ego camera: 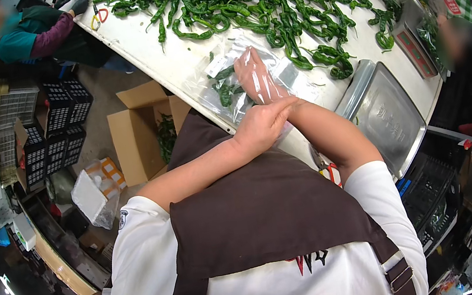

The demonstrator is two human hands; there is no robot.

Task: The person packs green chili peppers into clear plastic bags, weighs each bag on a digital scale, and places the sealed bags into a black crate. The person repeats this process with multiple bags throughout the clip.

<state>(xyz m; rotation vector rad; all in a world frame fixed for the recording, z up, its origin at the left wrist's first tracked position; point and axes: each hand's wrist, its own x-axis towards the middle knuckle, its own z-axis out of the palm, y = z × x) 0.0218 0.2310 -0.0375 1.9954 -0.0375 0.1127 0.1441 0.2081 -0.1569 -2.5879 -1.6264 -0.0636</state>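
My right hand (256, 73) is stretched out inside a clear plastic bag (299, 80), palm side hidden, holding nothing that I can see. Across its wrist, my left hand (265, 125) is closed at the bag's mouth; its fingertips are hidden underneath. Just left of the right hand, a few green peppers (227, 91) lie under or in clear plastic that bears a white label (216, 64). Beyond the hands, a large heap of long, wrinkled green peppers (237, 5) spreads over the white table (137, 38).
Right of my arm are a metal tray (390, 120), a roll of clear film (355, 86) and a scale (414, 50). Red-and-yellow-handled scissors (98, 18) lie far left. A cardboard box (136, 139) and black crates (55, 147) stand left. Co-workers (25, 39) stand at the table.
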